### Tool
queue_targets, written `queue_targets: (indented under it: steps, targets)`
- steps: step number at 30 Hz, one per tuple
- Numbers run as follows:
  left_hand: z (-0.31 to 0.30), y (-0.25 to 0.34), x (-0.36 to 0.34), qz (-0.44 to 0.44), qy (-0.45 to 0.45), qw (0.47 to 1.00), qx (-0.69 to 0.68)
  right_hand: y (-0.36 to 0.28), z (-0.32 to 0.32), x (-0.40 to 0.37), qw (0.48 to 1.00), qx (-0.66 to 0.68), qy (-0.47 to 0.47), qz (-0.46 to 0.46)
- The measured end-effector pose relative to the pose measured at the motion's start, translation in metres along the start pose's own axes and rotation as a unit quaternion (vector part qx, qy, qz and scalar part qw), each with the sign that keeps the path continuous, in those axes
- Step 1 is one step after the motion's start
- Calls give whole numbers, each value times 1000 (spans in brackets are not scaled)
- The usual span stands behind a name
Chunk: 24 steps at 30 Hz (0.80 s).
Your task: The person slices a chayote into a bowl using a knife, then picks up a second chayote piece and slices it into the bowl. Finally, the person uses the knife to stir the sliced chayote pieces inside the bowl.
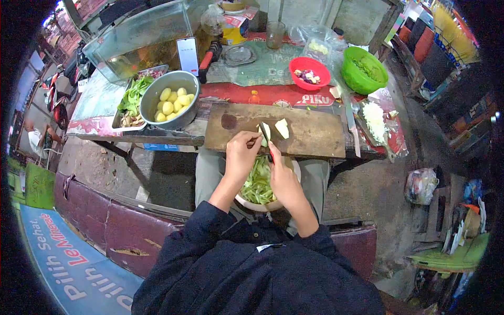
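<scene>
My right hand (283, 178) is closed round the red handle of a knife (264, 131), its dark blade pointing away from me. The blade rests against a pale green vegetable piece (266, 129) at the near edge of the wooden cutting board (315, 134). My left hand (243, 152) pinches that piece from the left, its fingertips close to the blade. Another pale vegetable chunk (282, 128) lies on the board just to the right. Below my hands, a bowl (298, 170) between my legs holds many green vegetable strips (257, 184).
Left of the board stand a grey pot (147, 97) of peeled potatoes and a tray of leafy greens (134, 97). A red bowl (310, 86), green basket (362, 86), second knife (353, 126) and chopped white vegetable (374, 121) are right. A phone (187, 55) stands behind.
</scene>
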<state>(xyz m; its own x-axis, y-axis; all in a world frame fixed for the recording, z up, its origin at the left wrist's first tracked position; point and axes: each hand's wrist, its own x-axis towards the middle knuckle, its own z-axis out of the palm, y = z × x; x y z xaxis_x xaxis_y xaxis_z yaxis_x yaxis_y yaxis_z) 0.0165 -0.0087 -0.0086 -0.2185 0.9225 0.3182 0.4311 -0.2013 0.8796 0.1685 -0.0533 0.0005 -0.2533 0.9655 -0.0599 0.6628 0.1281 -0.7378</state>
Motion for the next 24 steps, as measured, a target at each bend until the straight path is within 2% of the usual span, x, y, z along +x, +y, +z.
queue_targets:
  steps: [2, 4, 7, 10, 12, 15, 19, 21, 24]
  targets:
    - [0, -3, -1, 11, 1, 1000, 13, -6, -6, -15, 1000, -20, -13, 19]
    - [2, -3, -2, -26, 3, 1000, -7, -9, -12, -30, 998, -42, -27, 38]
    - [3, -2, -4, -21, 19, 1000, -2, -11, -15, -40, 997, -67, -14, 39]
    - [3, 0, -3, -2, 26, 999, 21, -13, -19, -36, 995, -89, 40, 12]
    - [5, -3, -3, 0, 30, 999, 20, -17, -25, -31, 996, -90, -9, 3]
    - [6, -7, -3, 9, 36, 999, 22, -15, -21, -22, 993, -114, -26, 28]
    - [6, -7, -4, 8, 33, 999, 12, -8, -14, -16, 995, -97, -17, 1]
    - [6, -9, -6, 8, 32, 999, 25, -7, -10, -10, 996, -69, -33, 38]
    - [8, -7, -6, 9, 34, 999, 29, -6, -9, -5, 995, -82, -38, 37]
